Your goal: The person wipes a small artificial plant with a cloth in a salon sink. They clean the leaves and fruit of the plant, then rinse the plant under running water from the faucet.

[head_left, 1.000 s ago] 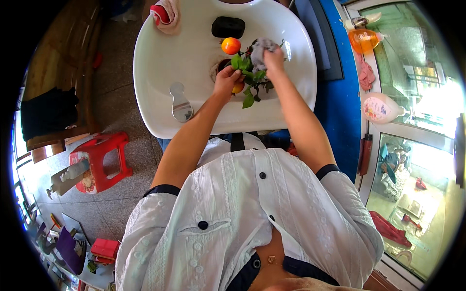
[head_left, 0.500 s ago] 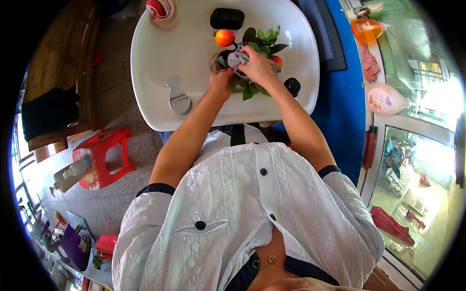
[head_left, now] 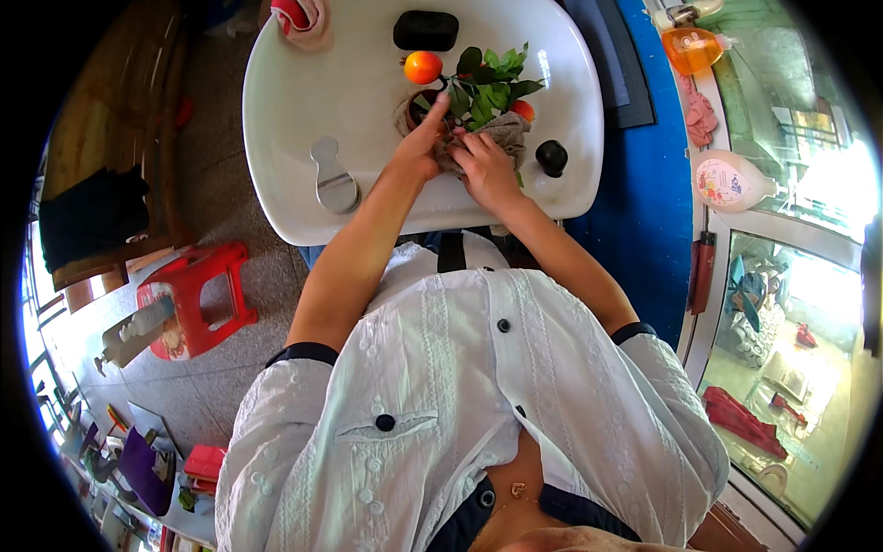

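Note:
A potted plant with green leaves (head_left: pixel 492 87) and orange-red fruits (head_left: pixel 423 67) lies in a white basin (head_left: pixel 285 138). Its brown pot (head_left: pixel 418 110) points left. My left hand (head_left: pixel 421 147) grips the plant beside the pot, thumb stretched up along it and fingers mostly hidden. In my right hand (head_left: pixel 487 170) is a bunched grey-brown cloth (head_left: pixel 508 136), pressed against the near side of the leaves. Another fruit (head_left: pixel 522 110) peeks out just beyond the cloth. Both hands are close together.
Around the plant sit a black oblong object (head_left: pixel 426 30), a round black knob (head_left: pixel 552 158), a silver round-ended piece (head_left: pixel 337 191) and a pink-and-red cloth (head_left: pixel 302 20). A red stool (head_left: pixel 207 294) stands left. Bottles, one of them orange (head_left: pixel 692 51), line the right-hand sill.
My right hand has come down and nearer to me, the cloth now spread wider along the leaves' near side. My left hand's thumb has lifted beside the pot.

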`<state>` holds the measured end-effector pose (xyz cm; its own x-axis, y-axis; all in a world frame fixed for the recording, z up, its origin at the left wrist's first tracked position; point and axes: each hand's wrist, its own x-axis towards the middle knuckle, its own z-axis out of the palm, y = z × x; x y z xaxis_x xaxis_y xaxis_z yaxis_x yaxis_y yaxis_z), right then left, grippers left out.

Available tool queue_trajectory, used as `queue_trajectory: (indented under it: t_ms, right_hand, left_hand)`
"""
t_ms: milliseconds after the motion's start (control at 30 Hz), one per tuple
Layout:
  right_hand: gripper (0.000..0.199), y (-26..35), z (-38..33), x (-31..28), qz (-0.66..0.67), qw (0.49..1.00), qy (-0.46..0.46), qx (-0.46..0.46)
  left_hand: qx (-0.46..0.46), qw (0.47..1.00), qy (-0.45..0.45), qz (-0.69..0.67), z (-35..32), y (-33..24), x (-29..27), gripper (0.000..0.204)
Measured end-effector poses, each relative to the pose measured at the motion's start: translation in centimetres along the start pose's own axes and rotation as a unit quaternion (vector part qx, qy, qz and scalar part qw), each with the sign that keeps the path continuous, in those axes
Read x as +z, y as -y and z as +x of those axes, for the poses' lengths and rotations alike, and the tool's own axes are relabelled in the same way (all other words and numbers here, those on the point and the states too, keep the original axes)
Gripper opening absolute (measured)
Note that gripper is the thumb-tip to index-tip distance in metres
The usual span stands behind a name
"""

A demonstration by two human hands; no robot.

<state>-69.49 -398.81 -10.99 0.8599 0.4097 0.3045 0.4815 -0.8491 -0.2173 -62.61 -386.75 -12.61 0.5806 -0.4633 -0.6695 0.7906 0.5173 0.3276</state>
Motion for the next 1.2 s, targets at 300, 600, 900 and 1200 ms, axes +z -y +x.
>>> queue_trajectory:
  t_ms: [300, 600, 900, 1200]
  right_hand:
    - [0.036, -2.9, 3.9, -6.1, 0.254, 0.923, 0.157, 0.243]
    - [0.027, -2.8, 10.2, 1.6, 0.022, 0.96, 0.096, 0.262]
    - [0.022, -0.3, 8.6, 1.4, 0.039, 0.993, 0.079, 0.082]
    - [0.035, -5.6, 9.0, -0.7, 0.192, 0.936, 0.048, 0.291]
  left_hand:
    - [0.201, 0.965, -0.164, 0.05, 6.4, 1.1, -4.0, 0.021]
    - [0.304, 0.894, -0.175, 0.28, 6.7, 2.1, -4.4, 0.02]
    - [0.275, 0.958, -0.081, 0.005, 5.6, 3.0, -2.8, 0.025]
    - [0.251, 0.9, -0.18, 0.307, 4.5, 1.6, -3.0, 0.028]
